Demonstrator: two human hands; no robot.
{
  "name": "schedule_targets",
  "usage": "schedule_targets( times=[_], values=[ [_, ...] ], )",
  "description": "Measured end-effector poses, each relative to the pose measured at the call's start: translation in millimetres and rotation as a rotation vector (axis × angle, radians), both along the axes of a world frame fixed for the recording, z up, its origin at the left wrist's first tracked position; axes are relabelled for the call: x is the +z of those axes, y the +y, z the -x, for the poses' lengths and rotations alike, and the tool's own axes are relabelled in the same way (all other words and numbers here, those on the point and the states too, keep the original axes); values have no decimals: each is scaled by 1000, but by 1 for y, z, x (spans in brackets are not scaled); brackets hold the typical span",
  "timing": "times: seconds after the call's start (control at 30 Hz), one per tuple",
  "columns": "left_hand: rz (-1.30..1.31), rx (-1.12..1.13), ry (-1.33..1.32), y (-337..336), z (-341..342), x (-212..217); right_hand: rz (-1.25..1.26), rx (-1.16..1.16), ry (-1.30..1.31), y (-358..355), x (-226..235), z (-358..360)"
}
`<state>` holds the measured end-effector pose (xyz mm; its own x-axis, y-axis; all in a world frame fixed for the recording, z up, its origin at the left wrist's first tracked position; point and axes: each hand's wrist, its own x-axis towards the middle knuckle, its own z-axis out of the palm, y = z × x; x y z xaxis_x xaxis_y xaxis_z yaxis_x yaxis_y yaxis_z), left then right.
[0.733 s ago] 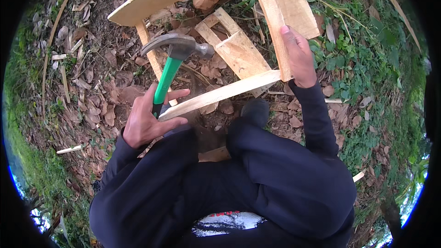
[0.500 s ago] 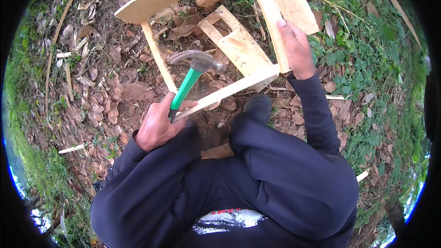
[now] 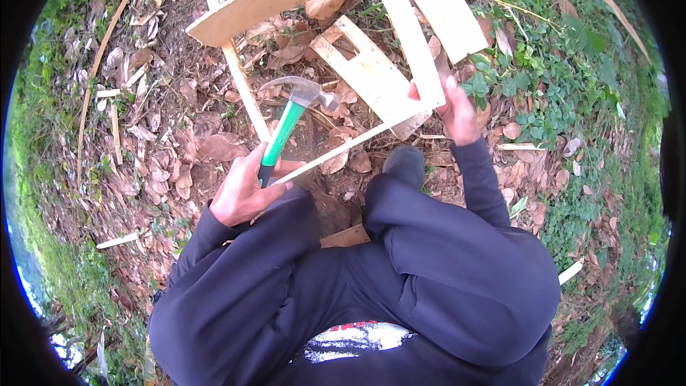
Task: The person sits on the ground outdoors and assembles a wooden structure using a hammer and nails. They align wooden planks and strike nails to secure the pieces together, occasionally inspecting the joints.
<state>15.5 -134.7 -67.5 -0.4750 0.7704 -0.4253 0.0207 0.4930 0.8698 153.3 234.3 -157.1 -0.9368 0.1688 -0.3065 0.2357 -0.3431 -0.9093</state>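
My left hand is closed round the grip of a claw hammer with a green and black handle, its steel head pointing away from me. The same hand also pinches the near left corner of a wooden frame, where a thin strip meets a narrow side bar. At the frame's near right corner, my right hand grips the pale wooden slat, with a fingertip showing at its left edge and the other fingers partly behind it. A wide curved board spans the far side.
A smaller piece of joined wood lies on the leafy ground inside the frame. Another board extends beside the right slat. Offcuts and dry leaves are scattered on the left; green plants grow on the right. My shoe is below the frame.
My right hand has shifted down the slat to the near corner. The frame has tilted, so the near strip looks thinner and the slat shows more of its broad face. The hammer stays in my left hand.
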Motion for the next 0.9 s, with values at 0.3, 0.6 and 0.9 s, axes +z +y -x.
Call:
schedule_targets(
  times=[0.3, 0.6, 0.9],
  values=[
    [52, 22, -132, -1, 0, 2, -191, -46, 10, -20, -20, -36],
    [34, 49, -121, -2, -3, -3, -203, -77, -139, -23, 1, -36],
    [62, 92, -285, -6, 0, -11, -342, -40, -206, -30, 28, -35]
  ],
)
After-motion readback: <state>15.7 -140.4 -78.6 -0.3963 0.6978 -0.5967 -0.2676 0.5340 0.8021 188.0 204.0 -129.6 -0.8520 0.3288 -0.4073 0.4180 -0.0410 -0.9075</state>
